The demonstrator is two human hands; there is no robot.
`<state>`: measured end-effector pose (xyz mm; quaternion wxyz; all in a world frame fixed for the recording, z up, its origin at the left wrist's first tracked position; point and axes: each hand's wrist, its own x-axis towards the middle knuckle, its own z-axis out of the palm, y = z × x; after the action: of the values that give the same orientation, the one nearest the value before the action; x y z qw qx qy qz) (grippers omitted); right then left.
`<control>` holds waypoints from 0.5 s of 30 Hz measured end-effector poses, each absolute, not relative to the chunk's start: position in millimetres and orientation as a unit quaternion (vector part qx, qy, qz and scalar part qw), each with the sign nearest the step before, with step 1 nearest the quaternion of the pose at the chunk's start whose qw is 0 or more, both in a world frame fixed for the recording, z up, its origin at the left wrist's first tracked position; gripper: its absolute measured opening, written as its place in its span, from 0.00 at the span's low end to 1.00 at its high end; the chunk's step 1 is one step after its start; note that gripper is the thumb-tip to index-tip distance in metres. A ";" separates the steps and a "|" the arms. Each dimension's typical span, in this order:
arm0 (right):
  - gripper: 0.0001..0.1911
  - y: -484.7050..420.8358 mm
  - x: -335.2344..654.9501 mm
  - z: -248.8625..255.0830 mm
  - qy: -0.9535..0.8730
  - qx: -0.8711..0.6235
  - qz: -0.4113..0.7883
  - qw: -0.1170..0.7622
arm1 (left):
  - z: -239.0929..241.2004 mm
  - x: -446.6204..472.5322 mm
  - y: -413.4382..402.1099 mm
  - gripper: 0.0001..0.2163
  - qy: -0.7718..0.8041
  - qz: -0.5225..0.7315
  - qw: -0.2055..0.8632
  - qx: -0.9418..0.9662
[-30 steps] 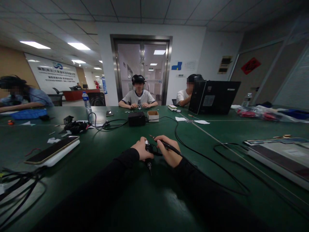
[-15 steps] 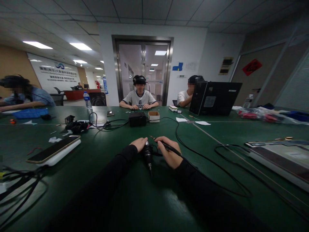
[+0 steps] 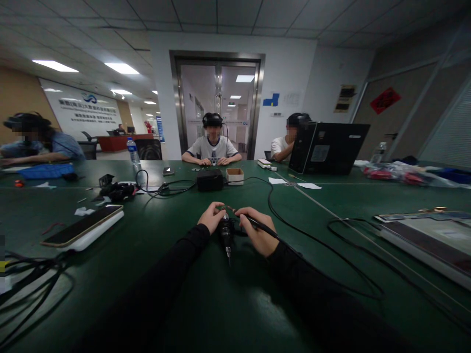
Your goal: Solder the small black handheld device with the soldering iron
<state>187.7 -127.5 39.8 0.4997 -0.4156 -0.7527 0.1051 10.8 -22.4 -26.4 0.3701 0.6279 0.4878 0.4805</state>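
Observation:
My right hand (image 3: 258, 232) is closed round a slim black soldering iron (image 3: 262, 225), held like a pen. Its thin tip points left toward my left fingertips, and a cord trails back along my right forearm. My left hand (image 3: 211, 217) has its thumb and index finger curled together near that tip; whatever is between them is too small to make out. Just below those fingers lies a black electric screwdriver (image 3: 225, 233), its metal bit pointing toward me. Whether my left thumb touches its far end I cannot tell.
Beyond my hands stand a black box (image 3: 209, 180) with cables and a small open carton (image 3: 234, 176). A phone (image 3: 86, 226) lies to the left, a flat panel (image 3: 430, 240) to the right. A black computer case (image 3: 329, 148) stands farther back. Several people sit around the green table (image 3: 176, 304).
My left index finger has lifted and stretched forward past the screwdriver's far end, near the iron's tip. My right hand has barely moved.

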 end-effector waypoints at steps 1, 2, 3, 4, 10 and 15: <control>0.10 -127.6 187.7 39.6 -0.755 -0.412 0.105 0.499 | -25.7 11.2 -22.9 0.15 0.479 0.491 0.378 0.623; 0.10 -127.6 187.7 39.4 -0.757 -0.410 0.103 0.499 | -24.7 11.5 -23.7 0.15 0.471 0.499 0.386 0.617; 0.10 -127.6 187.7 39.2 -0.758 -0.407 0.102 0.499 | -23.4 11.6 -24.5 0.14 0.467 0.504 0.395 0.609; 0.10 -127.6 187.7 38.9 -0.760 -0.405 0.101 0.498 | -22.0 11.6 -25.3 0.13 0.464 0.509 0.404 0.602; 0.10 -127.9 187.3 38.7 -0.771 -0.397 0.103 0.487 | -18.3 9.9 -28.1 0.12 0.449 0.519 0.423 0.591; 0.10 -129.9 186.9 40.5 -0.776 -0.398 0.105 0.478 | -18.1 9.4 -30.0 0.11 0.460 0.524 0.411 0.588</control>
<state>186.9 -129.9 40.5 0.4775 -0.3981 -0.7761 0.1053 9.4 -30.0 -18.1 0.4105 0.5875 0.4600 0.5241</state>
